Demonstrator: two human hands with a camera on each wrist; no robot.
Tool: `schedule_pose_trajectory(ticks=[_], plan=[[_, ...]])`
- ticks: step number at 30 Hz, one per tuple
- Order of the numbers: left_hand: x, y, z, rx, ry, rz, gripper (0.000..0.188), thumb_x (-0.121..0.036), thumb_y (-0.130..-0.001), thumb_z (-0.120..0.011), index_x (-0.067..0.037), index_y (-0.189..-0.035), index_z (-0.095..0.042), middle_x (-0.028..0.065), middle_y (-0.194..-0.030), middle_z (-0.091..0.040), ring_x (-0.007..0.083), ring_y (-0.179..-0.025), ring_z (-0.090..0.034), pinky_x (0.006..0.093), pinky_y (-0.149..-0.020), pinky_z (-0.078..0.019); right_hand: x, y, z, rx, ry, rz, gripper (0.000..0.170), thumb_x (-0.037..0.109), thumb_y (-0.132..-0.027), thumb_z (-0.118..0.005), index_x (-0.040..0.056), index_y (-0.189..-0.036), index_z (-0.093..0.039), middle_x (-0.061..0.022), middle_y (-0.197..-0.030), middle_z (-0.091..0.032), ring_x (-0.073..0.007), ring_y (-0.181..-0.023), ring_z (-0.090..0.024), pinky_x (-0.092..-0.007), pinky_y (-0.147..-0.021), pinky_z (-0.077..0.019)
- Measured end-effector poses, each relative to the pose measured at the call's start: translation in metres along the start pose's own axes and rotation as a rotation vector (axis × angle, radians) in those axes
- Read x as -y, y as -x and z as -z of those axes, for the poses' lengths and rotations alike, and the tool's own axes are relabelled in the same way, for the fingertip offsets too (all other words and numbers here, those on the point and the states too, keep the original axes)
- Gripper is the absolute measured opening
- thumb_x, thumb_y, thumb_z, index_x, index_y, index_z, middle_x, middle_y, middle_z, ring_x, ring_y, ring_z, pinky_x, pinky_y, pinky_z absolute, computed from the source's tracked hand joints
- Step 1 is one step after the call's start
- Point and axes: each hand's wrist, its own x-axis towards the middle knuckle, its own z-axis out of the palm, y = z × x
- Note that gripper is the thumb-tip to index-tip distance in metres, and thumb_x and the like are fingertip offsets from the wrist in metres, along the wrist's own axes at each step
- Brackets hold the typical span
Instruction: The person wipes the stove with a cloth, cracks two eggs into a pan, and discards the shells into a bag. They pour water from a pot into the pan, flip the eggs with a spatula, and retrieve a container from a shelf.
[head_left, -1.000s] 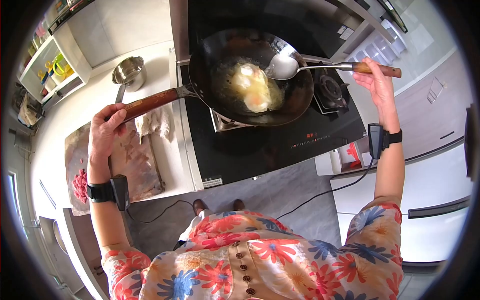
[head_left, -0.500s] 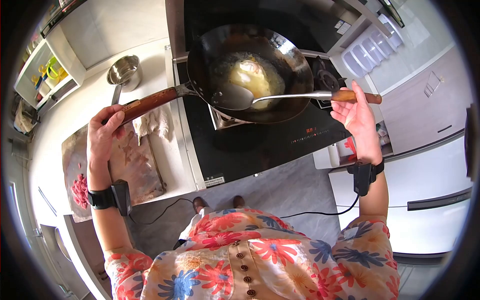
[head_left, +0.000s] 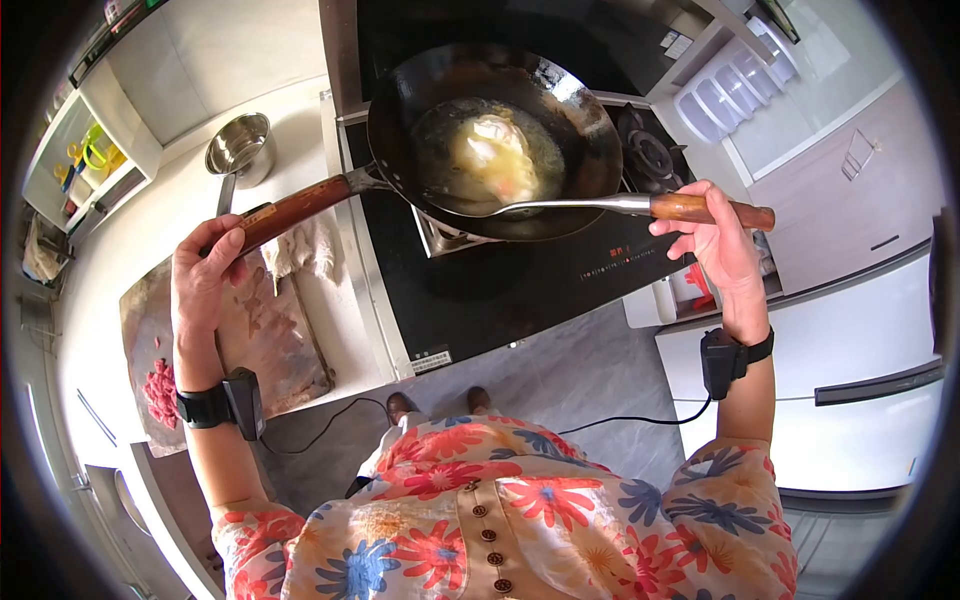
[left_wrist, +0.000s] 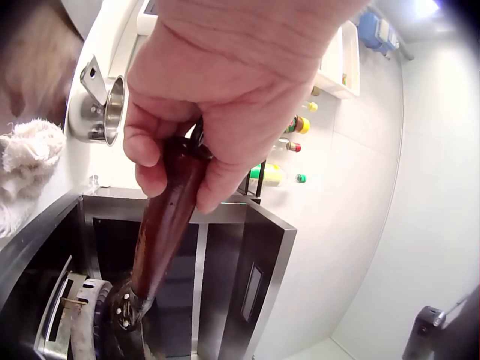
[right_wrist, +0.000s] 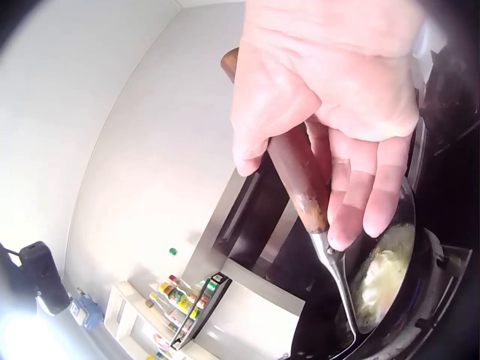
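In the head view a dark wok [head_left: 585,140] stands over the stove, with frying egg [head_left: 490,155], white and yellow, in bubbling oil inside it. My left hand [head_left: 205,275] grips the wok's reddish wooden handle [head_left: 300,212], thumb on top; the left wrist view shows the fingers [left_wrist: 142,146] curled about the handle's end. On the other side, my right hand [head_left: 722,245] holds the wooden handle [head_left: 690,208] of a metal cooking spoon [head_left: 600,203] between thumb and fingers. The spoon's head lies at the near side of the egg, seen edge-on.
Left of the stove [head_left: 480,305], a steel saucepan [head_left: 242,150] and a white cloth [head_left: 300,250] lie on the counter. Raw red meat [head_left: 160,392] sits on a worn cutting board [head_left: 270,340]. White stacked trays [head_left: 730,95] stand at the right back.
My right hand has come left and down with the spoon, whose head passed from the egg's right side across to its near left edge. The left hand keeps its grip on the handle.
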Motion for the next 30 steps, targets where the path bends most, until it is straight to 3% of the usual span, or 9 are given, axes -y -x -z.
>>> schedule_pose_trajectory(ticks=[5,12,17,30], plan=[[-0.003,0.002,-0.001,-0.009,-0.014,0.003,0.026,-0.019,-0.085,-0.064,0.001,-0.103,-0.061,-0.0008,-0.073,-0.055,0.0056,-0.054,-0.049,0.0187,-0.049,-0.0381,-0.005,0.0,-0.007,0.132,0.018,0.127,0.032,0.029,-0.092,-0.05,0.0022,-0.111,-0.049,-0.0198,-0.1,-0.062,-0.029,-0.081,-0.066,-0.031,-0.061,-0.0563],[-0.002,0.001,-0.001,-0.003,-0.001,0.001,0.027,-0.019,-0.085,-0.065,0.0,-0.104,-0.061,-0.001,-0.073,-0.055,0.0057,-0.054,-0.048,0.0187,-0.049,-0.0373,-0.005,0.003,-0.012,0.119,0.009,0.157,0.03,0.025,-0.092,-0.05,0.0003,-0.108,-0.051,-0.0219,-0.096,-0.063,-0.0295,-0.078,-0.067,-0.0328,-0.061,-0.0566],[-0.001,0.001,-0.002,-0.009,0.014,0.004,0.027,-0.019,-0.085,-0.065,0.0,-0.104,-0.061,-0.0009,-0.073,-0.055,0.006,-0.054,-0.048,0.0188,-0.048,-0.0369,-0.006,0.01,-0.026,-0.16,-0.081,0.109,0.026,0.021,-0.091,-0.05,-0.0018,-0.102,-0.053,-0.0218,-0.086,-0.064,-0.0296,-0.065,-0.067,-0.0332,-0.057,-0.0566],[-0.002,0.001,-0.003,-0.02,0.008,-0.014,0.028,-0.019,-0.083,-0.067,0.001,-0.102,-0.061,0.0005,-0.073,-0.057,0.0065,-0.053,-0.049,0.0192,-0.048,-0.0372,-0.032,0.014,-0.083,-0.433,-0.08,0.143,0.024,0.019,-0.088,-0.055,-0.0026,-0.098,-0.053,-0.0188,-0.084,-0.064,-0.0265,-0.065,-0.067,-0.031,-0.058,-0.0567]])
